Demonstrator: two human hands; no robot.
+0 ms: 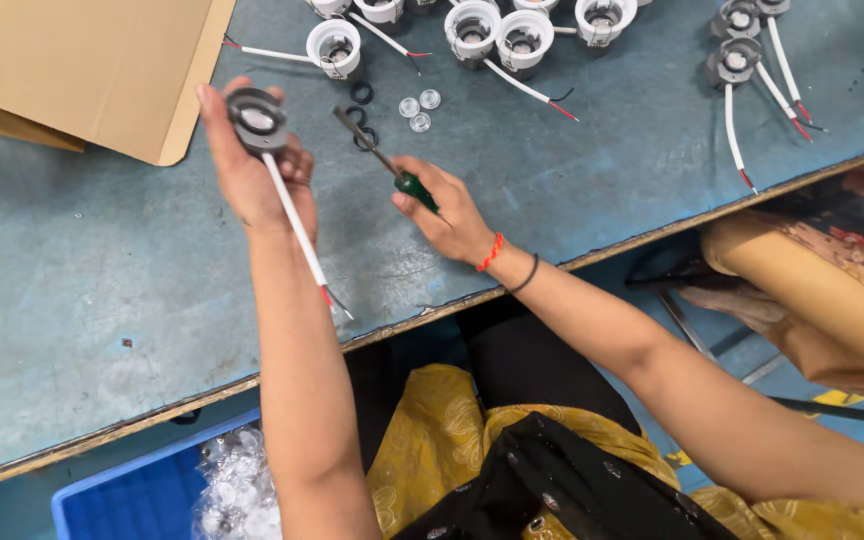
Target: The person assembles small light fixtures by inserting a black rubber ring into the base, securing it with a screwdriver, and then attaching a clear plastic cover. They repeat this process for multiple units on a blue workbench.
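My left hand [252, 170] holds up a small round grey lamp fitting [255, 118] with a clear lens in its middle. A white cable [297, 225] with red and black wire ends hangs from it across my wrist. My right hand [447, 210] grips a screwdriver [382, 160] by its green handle, the metal shaft pointing up and left toward the black rubber rings [362, 95] on the table. The tip lies close to the rings, apart from the fitting.
Several white round fittings [497, 35] with cables lie along the far edge, grey ones [737, 60] at the right. Three clear lenses [419, 108] sit near the rings. A cardboard box [82, 60] stands at top left. A blue crate [142, 490] holds clear parts below the table edge.
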